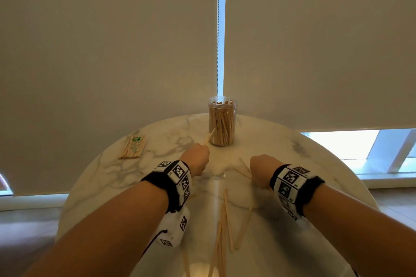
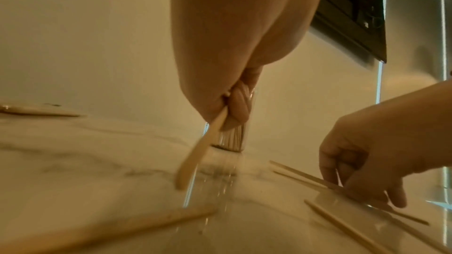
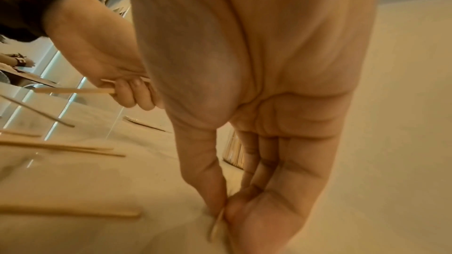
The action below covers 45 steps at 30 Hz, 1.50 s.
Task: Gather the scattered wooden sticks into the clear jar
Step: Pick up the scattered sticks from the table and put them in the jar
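Both my hands on sticks, near the jar.

My left hand [image 1: 196, 158] is fisted round one stick [image 1: 209, 136], its long axis aimed up at the jar [image 1: 222, 121] at the table's [image 1: 315, 164] far edge. My right hand [image 1: 261, 170], fingers pointing down, pinches a stick [image 3: 216, 224] lying on the marble.

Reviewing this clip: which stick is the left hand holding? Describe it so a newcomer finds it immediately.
Start at the clear jar of sticks at the far edge of the round marble table. Just in front of it, the left hand grips one wooden stick, its tip slanting up beside the jar. Unlike the loose sticks lying flat, it is lifted off the table.
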### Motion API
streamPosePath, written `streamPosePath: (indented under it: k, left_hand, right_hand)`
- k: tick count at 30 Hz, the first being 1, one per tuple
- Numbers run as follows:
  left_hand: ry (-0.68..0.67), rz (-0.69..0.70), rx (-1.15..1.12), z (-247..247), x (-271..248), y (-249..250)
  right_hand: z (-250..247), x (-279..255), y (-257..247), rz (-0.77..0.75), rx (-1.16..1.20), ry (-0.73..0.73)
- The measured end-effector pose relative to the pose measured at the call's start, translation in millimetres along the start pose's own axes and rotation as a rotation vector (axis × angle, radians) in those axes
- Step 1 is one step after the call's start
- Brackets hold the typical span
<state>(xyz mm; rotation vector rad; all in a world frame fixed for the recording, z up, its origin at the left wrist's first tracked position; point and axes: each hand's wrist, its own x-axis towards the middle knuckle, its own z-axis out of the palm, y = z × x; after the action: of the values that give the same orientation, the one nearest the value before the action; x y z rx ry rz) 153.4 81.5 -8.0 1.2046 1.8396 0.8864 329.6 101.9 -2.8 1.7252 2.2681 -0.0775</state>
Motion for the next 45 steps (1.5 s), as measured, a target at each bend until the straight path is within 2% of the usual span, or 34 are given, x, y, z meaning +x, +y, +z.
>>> streamPosePath:
  k: [2,10,17,23,26,28,30,32,35,38,40,41,43,45]
  left_hand:
    - [0.012,-0.007,-0.163,-2.5,-10.0,0.4]
    - [-0.047,0.055,-0.441,-2.8,-27.3,-6.9]
    - [-0.07,-0.01,-0.566,-4.8,-42.8,-3.5]
    - [-0.07,0.075,-0.581,1.0,-52.8,-6.3]
    - [-0.057,0.083,-0.62,2.4,-56.3,-6.4]
    - [-0.031,0.076,-0.647,1.4,-57.2,-4.1]
    - [-0.036,0.099,-0.644,3.1,-58.9,-0.5]
    - [-0.073,0.151,-0.613,6.8,-59.5,4.1]
    - [-0.11,0.223,-0.618,12.8,-64.9,9.3]
    - [0.064,0.231,-0.552,5.6,-68.2,3.8]
    - [0.188,0.25,-0.48,-6.7,-68.1,-3.9]
    - [0.199,0.248,-0.472,-14.7,-68.6,-8.0]
    - [0.159,0.214,-0.452,-32.6,-69.3,-17.1]
    - [0.18,0.203,-0.228,-53.4,-68.8,-28.7]
  right_hand:
    - [3.3,1.7,2.8,-0.032,0.012,0.02]
    - [7.6,-8.6,6.4,-0.055,0.009,-0.051]
    - [4.6,-15.3,15.1,-0.018,0.027,-0.018]
    - [4.7,-25.1,15.6,0.052,0.117,-0.041]
    - [0.5,-29.8,18.8,0.038,0.3,0.021]
    - [-9.2,-34.3,17.4,-0.015,0.58,0.114]
    - [-20.8,-44.7,6.5,-0.127,0.904,0.17]
    - [-32.0,-61.0,-11.7,-0.256,1.065,0.172]
    - [-36.9,-76.5,-35.7,-0.38,1.038,0.226]
    - [-34.1,-85.4,-46.3,-0.406,1.069,0.284]
    - [-29.6,-90.1,-48.8,-0.388,1.063,0.235]
    - [-26.4,-92.7,-50.1,-0.352,0.993,0.193]
    - [-19.1,-99.4,-48.8,-0.258,0.67,0.144]
    - [-8.3,-102.9,-42.6,-0.172,0.331,0.121]
